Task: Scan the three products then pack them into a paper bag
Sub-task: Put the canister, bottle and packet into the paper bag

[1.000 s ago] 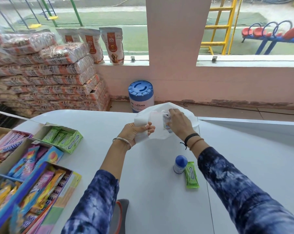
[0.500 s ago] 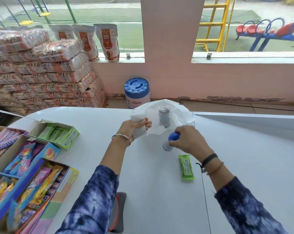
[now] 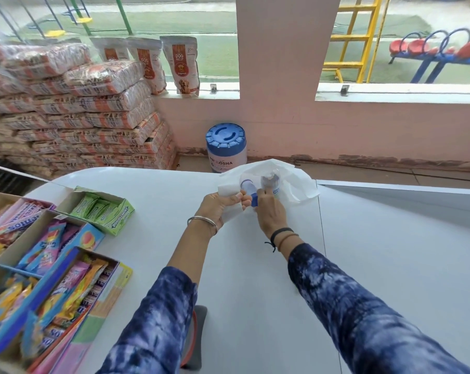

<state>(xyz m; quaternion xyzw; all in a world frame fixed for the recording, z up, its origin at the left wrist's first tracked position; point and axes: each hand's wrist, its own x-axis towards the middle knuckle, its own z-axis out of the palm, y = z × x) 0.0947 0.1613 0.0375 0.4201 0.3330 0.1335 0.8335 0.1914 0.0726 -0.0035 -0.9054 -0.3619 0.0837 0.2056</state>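
A thin white bag (image 3: 296,182) lies on the white table (image 3: 153,244) at its far edge. My left hand (image 3: 220,207) pinches the near edge of the bag's mouth and holds it up. My right hand (image 3: 271,214) grips a small white bottle with a blue cap (image 3: 251,192), tilted, with its far end inside the bag's mouth. A dark small product (image 3: 269,180) shows through the bag wall just right of the bottle. The green gum pack is not in sight; my right forearm covers the spot where it lay.
Open boxes of candy (image 3: 53,265) and a green Doublemint box (image 3: 104,209) fill the table's left side. A dark scanner with a red band (image 3: 196,336) lies near me between my arms. Beyond the table stand a blue-lidded tub (image 3: 225,147) and stacked sacks (image 3: 74,120).
My right hand left the bag, picked the blue-capped bottle up off the table and carried it into the bag's mouth. My left hand kept hold of the bag.
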